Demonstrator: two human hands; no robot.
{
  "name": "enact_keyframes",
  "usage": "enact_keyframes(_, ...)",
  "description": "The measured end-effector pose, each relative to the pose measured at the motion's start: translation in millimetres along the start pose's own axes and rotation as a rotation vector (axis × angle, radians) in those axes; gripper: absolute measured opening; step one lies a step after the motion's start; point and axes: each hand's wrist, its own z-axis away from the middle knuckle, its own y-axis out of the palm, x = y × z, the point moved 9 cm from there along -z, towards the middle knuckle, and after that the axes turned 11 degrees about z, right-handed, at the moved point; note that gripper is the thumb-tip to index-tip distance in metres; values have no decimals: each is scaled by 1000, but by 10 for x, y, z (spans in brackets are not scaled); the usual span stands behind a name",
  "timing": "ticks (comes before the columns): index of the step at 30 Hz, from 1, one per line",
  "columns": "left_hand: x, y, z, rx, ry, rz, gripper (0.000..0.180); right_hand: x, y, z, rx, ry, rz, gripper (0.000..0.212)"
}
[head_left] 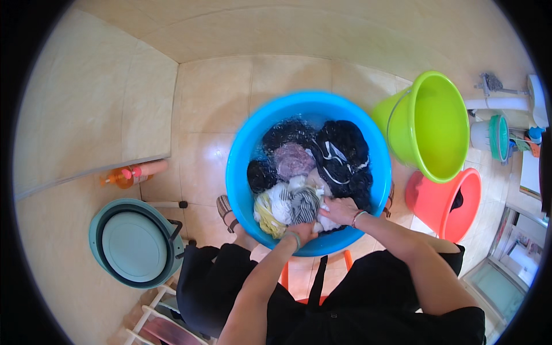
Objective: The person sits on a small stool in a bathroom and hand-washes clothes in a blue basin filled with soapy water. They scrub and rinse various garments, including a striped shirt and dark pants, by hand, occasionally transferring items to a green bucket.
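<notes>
In front of me stands a round blue basin (237,167) holding water and soaked laundry. My left hand (303,230) is closed on the lower end of a black-and-white striped cloth (305,204) by the near rim. Just to its right, my right hand (340,211) grips white cloth (325,223), its fingertips partly sunk in the folds. White and yellow cloth (267,214) bunches left of the striped one. Behind it sit a mauve cloth (293,161) and black garments (344,141), one with white trim.
A lime-green bucket (440,126) and a coral-red bucket (425,198) with something dark inside stand at right. A folded grey-green basin (135,247) leans at left, below orange and pink bottles (129,174). Tiled walls (98,103) border the floor. An orange-red stool (285,276) shows beneath me.
</notes>
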Motion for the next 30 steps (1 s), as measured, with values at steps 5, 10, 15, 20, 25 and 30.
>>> enact_keyframes(5,112,21,100,73,-55,-13,60,683,-1151,-420,-182,-381,336,47)
enact_keyframes(10,37,52,10,131,-38,-52,61,740,-1644,-1274,-561,-383,424,60)
enact_keyframes(15,87,118,7,99,-5,-52,59,500,-1399,-1620,-340,-258,355,47)
enact_keyframes(20,67,75,43,99,-39,0,57,294,-1220,-1581,-190,-147,420,45)
enact_keyframes(25,305,197,70,-8,-100,26,57,308,-836,-1714,71,-124,374,39)
enact_keyframes(30,131,162,-31,8,-104,0,52,-345,-387,-1817,282,-20,178,39)
